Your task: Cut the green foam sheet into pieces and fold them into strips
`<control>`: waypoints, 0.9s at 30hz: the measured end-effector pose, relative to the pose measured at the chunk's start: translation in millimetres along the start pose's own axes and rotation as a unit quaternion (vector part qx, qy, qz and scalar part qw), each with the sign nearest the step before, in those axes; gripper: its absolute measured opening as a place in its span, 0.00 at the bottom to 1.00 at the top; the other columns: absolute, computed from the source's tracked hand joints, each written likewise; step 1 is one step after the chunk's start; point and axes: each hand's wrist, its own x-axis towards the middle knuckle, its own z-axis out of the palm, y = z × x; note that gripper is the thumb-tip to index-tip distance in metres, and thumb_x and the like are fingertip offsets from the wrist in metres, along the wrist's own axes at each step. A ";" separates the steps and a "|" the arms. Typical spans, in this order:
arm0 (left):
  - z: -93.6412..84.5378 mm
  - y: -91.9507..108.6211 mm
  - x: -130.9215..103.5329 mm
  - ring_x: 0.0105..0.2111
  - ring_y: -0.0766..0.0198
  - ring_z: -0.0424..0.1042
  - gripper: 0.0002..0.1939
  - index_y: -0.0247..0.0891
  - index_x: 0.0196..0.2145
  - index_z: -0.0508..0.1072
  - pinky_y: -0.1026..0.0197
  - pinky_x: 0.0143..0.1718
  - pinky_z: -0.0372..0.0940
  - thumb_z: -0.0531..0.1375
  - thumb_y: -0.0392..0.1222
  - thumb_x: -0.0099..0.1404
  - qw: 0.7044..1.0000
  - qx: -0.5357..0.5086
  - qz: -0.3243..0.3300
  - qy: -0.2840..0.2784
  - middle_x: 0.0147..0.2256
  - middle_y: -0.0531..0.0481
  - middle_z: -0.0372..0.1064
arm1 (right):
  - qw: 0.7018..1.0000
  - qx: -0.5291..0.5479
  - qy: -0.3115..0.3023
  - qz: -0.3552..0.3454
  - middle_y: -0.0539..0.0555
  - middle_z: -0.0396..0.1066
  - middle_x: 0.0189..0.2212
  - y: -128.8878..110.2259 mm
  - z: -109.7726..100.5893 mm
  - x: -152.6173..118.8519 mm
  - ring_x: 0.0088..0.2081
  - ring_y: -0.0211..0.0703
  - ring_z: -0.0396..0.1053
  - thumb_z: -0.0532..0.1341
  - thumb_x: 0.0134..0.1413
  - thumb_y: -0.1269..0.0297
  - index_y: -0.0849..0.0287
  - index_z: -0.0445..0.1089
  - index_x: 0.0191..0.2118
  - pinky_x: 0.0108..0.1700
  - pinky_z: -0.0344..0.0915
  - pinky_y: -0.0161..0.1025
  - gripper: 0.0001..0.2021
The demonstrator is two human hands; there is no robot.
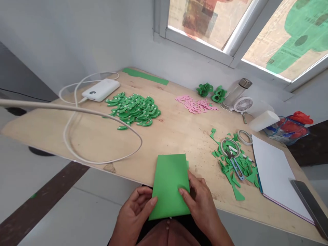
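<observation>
Fingers of the left hand [133,215] and right hand [202,201] clamp the green sheet [171,182] by its sides, across the near edge of the counter [176,133], where a light, even pinch should keep it flat

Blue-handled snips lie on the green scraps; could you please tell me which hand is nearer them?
Right: the right hand is left of the snips, toward the person; the left hand is farther left, across the green sheet.
</observation>
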 end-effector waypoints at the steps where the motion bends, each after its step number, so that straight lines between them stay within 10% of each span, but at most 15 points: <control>1: 0.7 1.5 0.1 0.30 0.57 0.75 0.27 0.39 0.28 0.70 0.63 0.27 0.69 0.71 0.61 0.39 1.000 -0.004 -0.001 0.007 0.27 0.49 0.75 | 1.000 -0.003 0.003 -0.005 0.53 0.76 0.45 -0.5 1.0 -0.9 0.39 0.47 0.70 0.58 0.57 0.66 0.54 0.65 0.57 0.40 0.68 0.39 0.21; 12: 6.8 9.6 5.9 0.31 0.60 0.76 0.26 0.41 0.33 0.67 0.65 0.30 0.71 0.72 0.53 0.41 0.994 -0.039 0.087 0.046 0.27 0.52 0.74 | 0.964 0.191 0.146 0.111 0.61 0.66 0.56 1.2 -1.4 -2.2 0.50 0.48 0.69 0.62 0.56 0.57 0.56 0.54 0.65 0.50 0.68 0.44 0.33; 19: 18.8 21.4 2.6 0.35 0.57 0.76 0.23 0.41 0.37 0.72 0.62 0.33 0.72 0.69 0.55 0.46 0.993 0.024 0.114 -0.017 0.32 0.48 0.76 | 0.872 0.420 0.068 0.240 0.57 0.78 0.29 -14.5 -11.9 13.4 0.29 0.48 0.74 0.64 0.51 0.47 0.62 0.77 0.35 0.31 0.72 0.42 0.20; 27: 41.2 60.0 19.9 0.32 0.57 0.75 0.19 0.38 0.34 0.79 0.61 0.32 0.70 0.68 0.54 0.49 0.992 0.003 0.084 -0.089 0.29 0.47 0.77 | 0.894 0.370 0.109 0.229 0.54 0.78 0.28 -13.1 -18.5 11.4 0.30 0.45 0.72 0.68 0.47 0.51 0.60 0.78 0.33 0.31 0.70 0.38 0.15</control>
